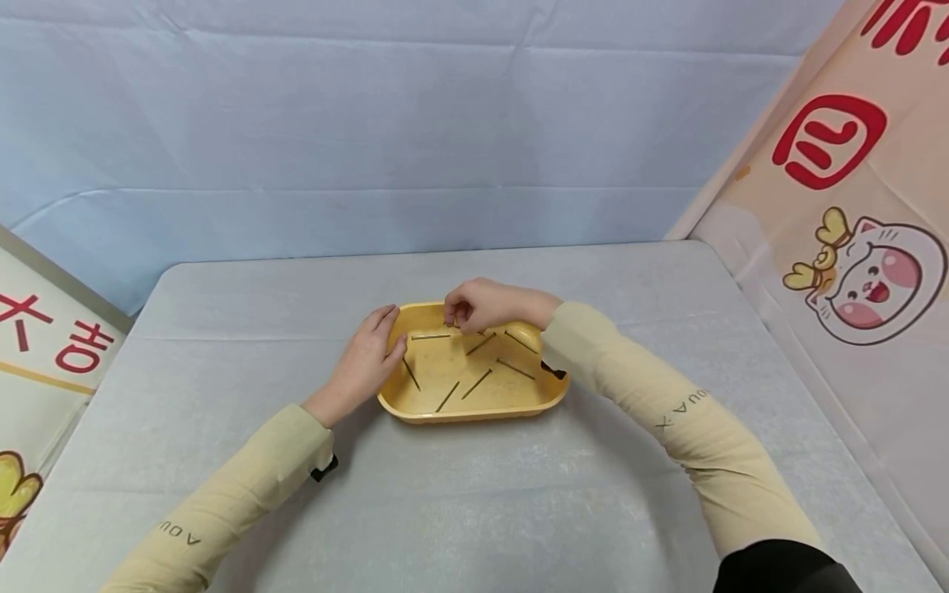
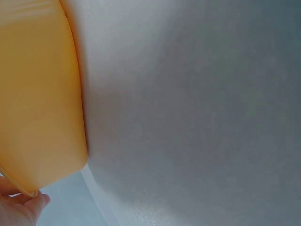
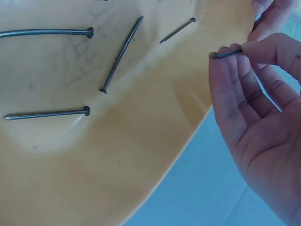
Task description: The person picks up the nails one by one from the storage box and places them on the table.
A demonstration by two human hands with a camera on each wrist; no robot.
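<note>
A yellow plastic tray (image 1: 474,417) stands on the table with several dark nails inside, among them a nail (image 1: 516,369) toward its right side. At the tray's left end, my left hand (image 1: 361,358) grips the rim. The left wrist view has the tray's outer wall (image 2: 40,103), and the left hand's fingertips (image 2: 34,207) pinch its lip at lower left. My right hand (image 1: 485,305) is over the tray's far edge. In the right wrist view it pinches a nail (image 3: 227,53) between thumb and fingertips. Other nails, such as a nail (image 3: 121,55), lie scattered on the tray floor.
A pale grey cloth covers the table (image 1: 445,511). Behind it hangs a light blue cloth (image 1: 356,132). A printed panel (image 1: 853,247) with red characters and a cartoon cat stands on the right, another printed panel (image 1: 44,362) on the left.
</note>
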